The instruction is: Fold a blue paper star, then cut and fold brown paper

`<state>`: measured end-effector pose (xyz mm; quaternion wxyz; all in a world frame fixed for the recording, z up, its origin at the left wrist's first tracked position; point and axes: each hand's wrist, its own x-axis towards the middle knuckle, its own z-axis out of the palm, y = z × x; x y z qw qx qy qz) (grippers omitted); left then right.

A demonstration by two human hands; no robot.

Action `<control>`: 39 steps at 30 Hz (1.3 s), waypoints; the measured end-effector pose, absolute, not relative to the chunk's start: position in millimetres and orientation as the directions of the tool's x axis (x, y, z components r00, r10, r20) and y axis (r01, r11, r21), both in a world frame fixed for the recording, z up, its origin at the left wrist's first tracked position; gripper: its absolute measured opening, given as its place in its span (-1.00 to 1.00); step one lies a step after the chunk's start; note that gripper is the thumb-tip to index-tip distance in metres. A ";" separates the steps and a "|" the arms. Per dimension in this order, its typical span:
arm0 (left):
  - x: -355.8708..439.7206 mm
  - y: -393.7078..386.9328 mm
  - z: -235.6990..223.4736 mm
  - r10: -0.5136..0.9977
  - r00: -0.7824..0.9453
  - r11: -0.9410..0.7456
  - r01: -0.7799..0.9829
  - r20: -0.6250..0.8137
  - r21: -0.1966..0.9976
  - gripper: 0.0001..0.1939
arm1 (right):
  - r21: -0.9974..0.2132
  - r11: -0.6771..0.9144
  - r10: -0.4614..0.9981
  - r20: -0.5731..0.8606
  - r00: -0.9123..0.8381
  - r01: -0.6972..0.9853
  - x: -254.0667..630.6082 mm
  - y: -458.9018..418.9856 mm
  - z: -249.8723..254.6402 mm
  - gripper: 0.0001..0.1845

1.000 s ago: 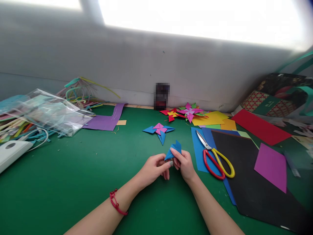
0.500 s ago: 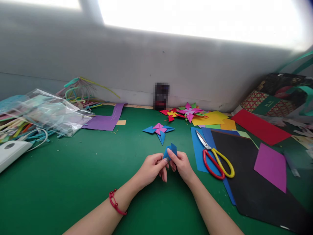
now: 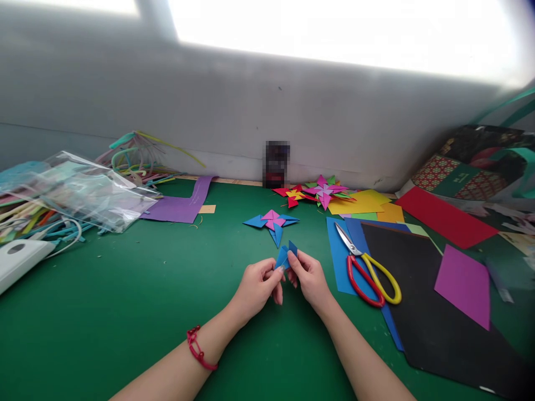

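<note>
A small folded piece of blue paper (image 3: 283, 257) is pinched between both hands, low over the green table. My left hand (image 3: 261, 281) grips its lower left edge between thumb and fingers, with a red bracelet (image 3: 198, 348) on that wrist. My right hand (image 3: 308, 277) closes on its right side, the thumb lying over the folds. Part of the paper is hidden by the fingers. Just beyond it lies a folded paper star (image 3: 272, 220) with a pink middle and blue points.
Red-and-yellow-handled scissors (image 3: 368, 270) lie at the right on blue sheets and a black board (image 3: 422, 312). Folded stars (image 3: 324, 190) and yellow paper (image 3: 361, 201) sit by the wall. Purple paper (image 3: 175, 209), a clear plastic bag (image 3: 112, 195) and a white device (image 3: 23, 259) are left.
Both hands have shifted slightly, and the blue paper has turned a little to the left, showing more of its left face. Everything else stays in place.
</note>
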<state>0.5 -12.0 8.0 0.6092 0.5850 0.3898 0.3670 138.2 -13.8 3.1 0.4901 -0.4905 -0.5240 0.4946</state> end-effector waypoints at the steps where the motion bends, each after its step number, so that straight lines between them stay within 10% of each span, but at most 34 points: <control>1: 0.5 -12.1 7.6 0.901 0.432 0.045 0.013 -0.046 0.999 -0.76 | -0.999 0.031 0.999 0.030 -0.030 0.040 138.5 -14.1 2.2 -0.64; 39: -1.1 -10.8 9.4 0.899 0.436 -0.089 0.063 0.053 0.994 -0.76 | -0.996 0.050 0.998 0.046 -0.046 0.074 136.5 -14.5 6.6 -0.68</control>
